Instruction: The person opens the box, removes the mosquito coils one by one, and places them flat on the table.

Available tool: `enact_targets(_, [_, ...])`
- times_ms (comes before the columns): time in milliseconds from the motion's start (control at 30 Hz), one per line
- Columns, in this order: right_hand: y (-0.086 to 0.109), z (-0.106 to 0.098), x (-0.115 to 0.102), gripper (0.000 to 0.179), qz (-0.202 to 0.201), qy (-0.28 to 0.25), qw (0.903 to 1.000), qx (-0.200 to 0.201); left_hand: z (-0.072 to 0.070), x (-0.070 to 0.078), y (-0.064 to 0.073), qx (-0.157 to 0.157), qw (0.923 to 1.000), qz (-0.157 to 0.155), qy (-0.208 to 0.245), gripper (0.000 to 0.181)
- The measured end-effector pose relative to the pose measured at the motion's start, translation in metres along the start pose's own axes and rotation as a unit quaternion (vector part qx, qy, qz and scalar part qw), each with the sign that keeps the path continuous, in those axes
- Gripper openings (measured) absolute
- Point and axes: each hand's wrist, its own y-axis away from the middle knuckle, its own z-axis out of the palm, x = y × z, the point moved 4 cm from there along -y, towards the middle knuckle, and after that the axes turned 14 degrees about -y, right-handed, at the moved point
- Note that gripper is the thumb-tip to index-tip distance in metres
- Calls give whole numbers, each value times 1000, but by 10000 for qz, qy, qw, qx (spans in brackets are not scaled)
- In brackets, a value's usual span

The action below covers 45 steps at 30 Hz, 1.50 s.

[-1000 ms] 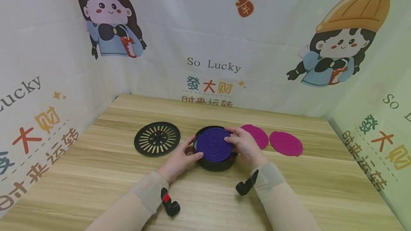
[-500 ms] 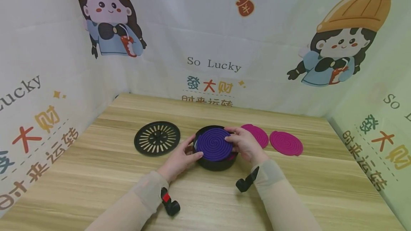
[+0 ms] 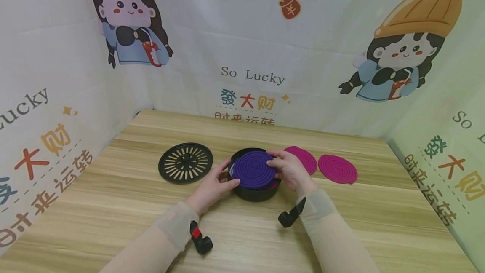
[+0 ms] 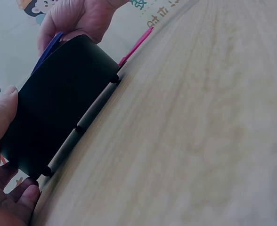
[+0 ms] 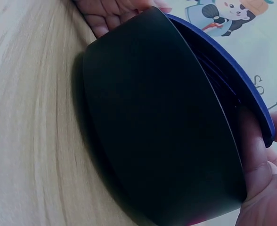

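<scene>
A round black mosquito coil tin (image 3: 255, 196) stands mid-table. Over its mouth lies a blue-purple mosquito coil (image 3: 254, 169). My left hand (image 3: 209, 189) grips the tin's left side, thumb at the near wall; in the left wrist view, fingertips (image 4: 25, 195) reach its lower edge. With thumb and fingers my right hand (image 3: 294, 172) pinches the coil's right edge. In the right wrist view the coil (image 5: 242, 73) is tilted, its right-hand side raised above the tin's rim, with a finger (image 5: 254, 146) underneath. A little magenta shows inside the tin below the coil.
To the left lies a black slotted lid (image 3: 185, 164) with a central knob. Two magenta coils lie at the right, the nearer one (image 3: 307, 161) partly behind my right hand, the other (image 3: 338, 169) farther right. A printed cloth (image 3: 322, 62) hangs behind the wooden table (image 3: 242, 239).
The blue-purple coil has shifted slightly right and up over the tin, together with my right hand. More magenta shows under its near right edge. My left hand keeps its grip.
</scene>
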Motion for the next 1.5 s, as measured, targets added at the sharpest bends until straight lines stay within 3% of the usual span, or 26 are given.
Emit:
enact_targets(500, [2,-3,0,50,-184,-825,9963,134,0,-1,-1,-186,9996,-13,205,81])
enact_targets(867, [8,-10,-5,44,-242,-1466,9889,-18,0,0,1,-65,9999,3,159,82])
enact_targets(1233, [20,-37,-17,28,-352,-2006,9789,171,-2,-1,1,76,9999,-50,-98,80])
enact_targets(1500, [34,-68,-27,29,-612,-2241,9726,128,-1,-2,1,22,9999,-35,-119,79])
